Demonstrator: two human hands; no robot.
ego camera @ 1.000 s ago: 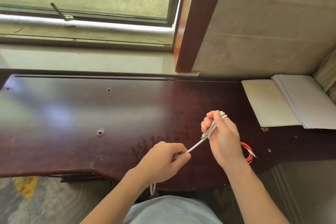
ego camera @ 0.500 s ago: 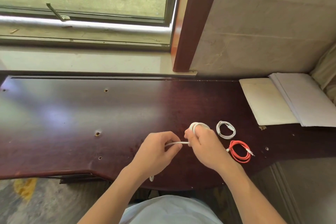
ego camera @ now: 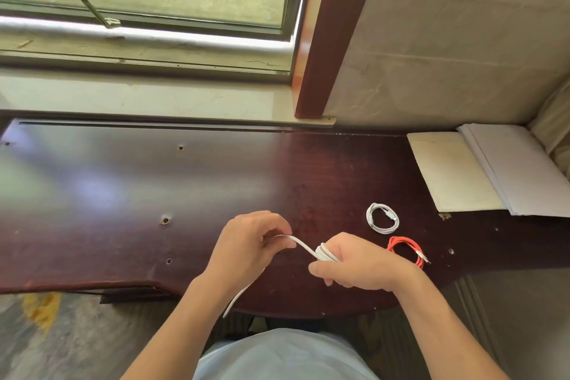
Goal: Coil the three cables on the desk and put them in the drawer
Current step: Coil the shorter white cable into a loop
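— Since the earlier pictures, what has shifted?

— Both hands have come down nearer the body, and the right hand has turned over, so the white loops that stood up between its fingers now sit low against its knuckles. The two finished coils, hidden before behind the right wrist, show on the counter (ego camera: 92, 194).

— Going from the left, how does each grip stand?

— The left hand (ego camera: 253, 244) pinches the white cable (ego camera: 303, 246) between thumb and fingertips. Behind that pinch the loose tail drops past the wrist and over the counter's near edge. The right hand (ego camera: 354, 265) is curled round the wound bundle of the same cable, fingers closed on the loops.

— And the relation the coming turn hangs on?

— The free run lies to the left of the bundle, its long axis slanting from the left pinch down and right into the loops. The left hand is nearer the slack, so it would likely feed while the right wraps. Judging by the tail, several turns are left.

— Further right?

— The white coil (ego camera: 382, 218) lies on the counter, with the red coil (ego camera: 406, 250) just beside it and nearer the person, partly behind the right wrist. Beyond lie some papers (ego camera: 493, 176). No drawer can be made out.
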